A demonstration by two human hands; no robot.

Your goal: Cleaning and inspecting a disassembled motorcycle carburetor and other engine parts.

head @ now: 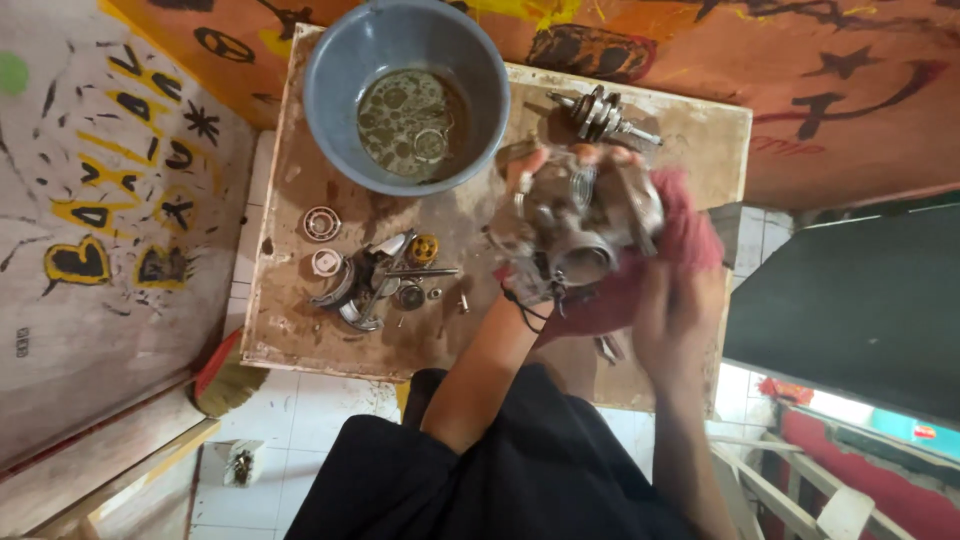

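Engine part: a grey metal casting (578, 225) with a round bore facing up, held in the air above the right half of the bench (300, 330), just right of the basin.
Left hand: the left hand (525, 210) grips the casting from its left side; fingers (520, 165) curl over its far edge, clenched on the metal.
Right hand: the right hand (668, 305) sits against the casting's near right side, pressed into a red rag (690, 235) that wraps around that side of the part; blurred, so whether its fingers close on the rag or lie flat on it cannot be told.
Basin: a round blue-grey plastic basin (330, 90) stands at the bench's far left corner, holding murky brown liquid with oily rings on top.
Crankshaft: a steel crankshaft (603, 113) lies on the bench beyond the casting, near but apart from the basin.
Small parts: left of the casting and nearer than the basin lie a bearing ring (321, 223), a brass-coloured gear (423, 249) and curved metal pieces (350, 295), close together.
Bench surface: worn, stained board, pale and chipped at the edges.
Hard to see: the casting's underside and much of the right side are hidden by rag and hands; fine detail is smeared by motion.
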